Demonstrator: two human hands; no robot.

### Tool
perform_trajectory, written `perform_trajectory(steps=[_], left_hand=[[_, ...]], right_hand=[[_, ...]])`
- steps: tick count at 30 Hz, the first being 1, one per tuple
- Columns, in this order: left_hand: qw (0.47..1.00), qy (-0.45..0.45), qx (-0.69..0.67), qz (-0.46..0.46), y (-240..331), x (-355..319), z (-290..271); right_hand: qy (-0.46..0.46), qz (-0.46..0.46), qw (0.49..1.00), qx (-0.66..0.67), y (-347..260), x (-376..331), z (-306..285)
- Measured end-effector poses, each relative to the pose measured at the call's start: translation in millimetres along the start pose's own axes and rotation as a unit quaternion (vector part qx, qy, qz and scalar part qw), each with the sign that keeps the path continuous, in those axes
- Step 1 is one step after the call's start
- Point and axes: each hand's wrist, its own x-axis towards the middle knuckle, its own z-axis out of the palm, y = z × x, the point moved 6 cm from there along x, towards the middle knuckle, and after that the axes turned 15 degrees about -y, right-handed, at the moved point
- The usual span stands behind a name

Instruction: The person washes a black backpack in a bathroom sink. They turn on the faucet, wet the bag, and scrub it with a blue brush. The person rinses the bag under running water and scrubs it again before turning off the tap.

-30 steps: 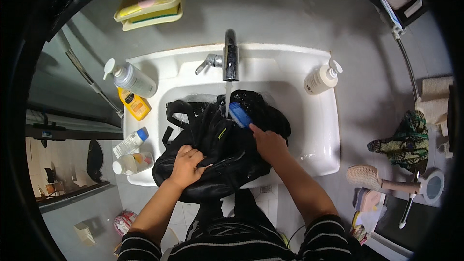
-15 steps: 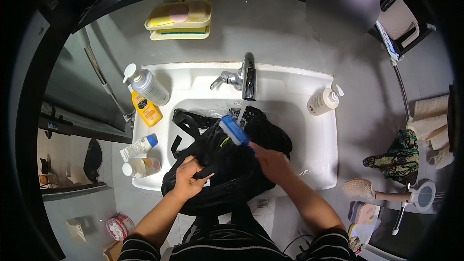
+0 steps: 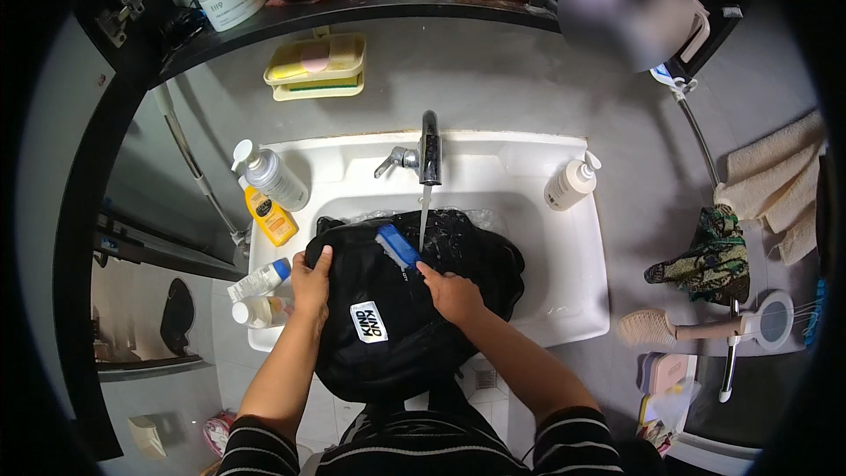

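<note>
Bathroom setup, white sink [image 3: 564, 317] against a grey wall with the tap [image 3: 429, 148] running a thin stream straight down; a black backpack [image 3: 397, 317] is stuffed into the basin and hangs over the front rim toward the person, white patch facing up. Left hand [image 3: 310, 284] is clamped on the bag's left edge, fingers curled over it, pinning it in place; right hand [image 3: 451, 293] is closed around the handle of a blue brush [image 3: 398, 247] whose head sits on the top of the bag just beside where the water lands. So the bag lies under and between both hands, touching both.

As for progress, I'd guess it's mid-scrub; the upper part near the tap looks wet and shiny, the lower half by the patch looks drier and probably hasn't had the brush yet; can't see any suds, and no rinsing off or wringing out is showing.

Around it: pump bottles [image 3: 269, 176] and a yellow bottle [image 3: 270, 219] on the left rim, another pump bottle [image 3: 571, 183] on the right, soap dish [image 3: 317, 66] up on the wall.
</note>
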Motion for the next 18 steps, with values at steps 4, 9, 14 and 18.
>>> perform_trajectory(steps=[4, 9, 14, 18], left_hand=[[0.931, -0.052, 0.351, 0.086, 14, -26, -1], [0.863, -0.102, 0.490, 0.066, -1, -127, -22], [0.970, 0.008, 0.244, 0.000, -83, -168, -38], [0.995, -0.007, 0.089, -0.033, -96, -162, -12]], right_hand=[[-0.112, 0.150, 0.979, -0.080, 80, -4, 15], [-0.107, 0.169, 0.977, -0.071, 86, -34, -43], [-0.160, 0.030, 0.986, -0.040, 50, -39, -1], [-0.153, 0.091, 0.972, -0.154, 87, -25, 7]])
